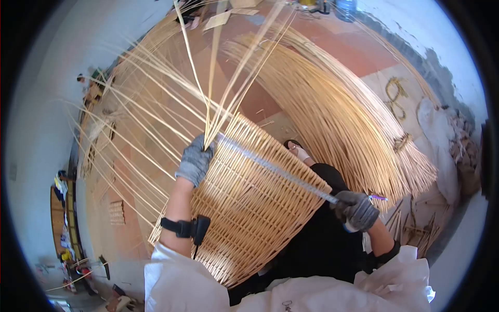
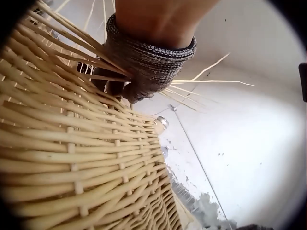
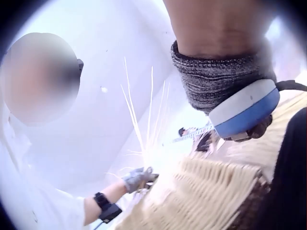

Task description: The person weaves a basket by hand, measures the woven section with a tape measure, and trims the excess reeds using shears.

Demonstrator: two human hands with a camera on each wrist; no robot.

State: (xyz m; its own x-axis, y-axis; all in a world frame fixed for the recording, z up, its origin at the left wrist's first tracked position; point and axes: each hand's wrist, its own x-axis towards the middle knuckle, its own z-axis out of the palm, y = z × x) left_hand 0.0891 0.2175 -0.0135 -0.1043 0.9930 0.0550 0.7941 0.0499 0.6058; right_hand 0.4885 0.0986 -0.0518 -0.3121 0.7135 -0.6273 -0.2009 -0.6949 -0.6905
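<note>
Basket [image 1: 249,203]: tilted on the lap between both hands, with loose stakes [image 1: 208,78] fanned from the upper rim.
Left hand [image 1: 195,161]: gloved, fingers curled over the upper rim; the end of the tape blade [image 1: 275,171] is held there.
Right hand [image 1: 357,210]: fingers closed round the tape case [image 3: 244,109] at the lower rim. The case is seen clearly only in the right wrist view.

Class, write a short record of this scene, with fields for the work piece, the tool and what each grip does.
Work piece: half-woven wicker basket, loose stakes fanning from its edge
Tool: measuring tape stretched across the basket
Left grip: gloved, grips the basket edge where the tape starts
Right grip: gloved, holds the tape case
Behind: bundle of rods on the floor
</note>
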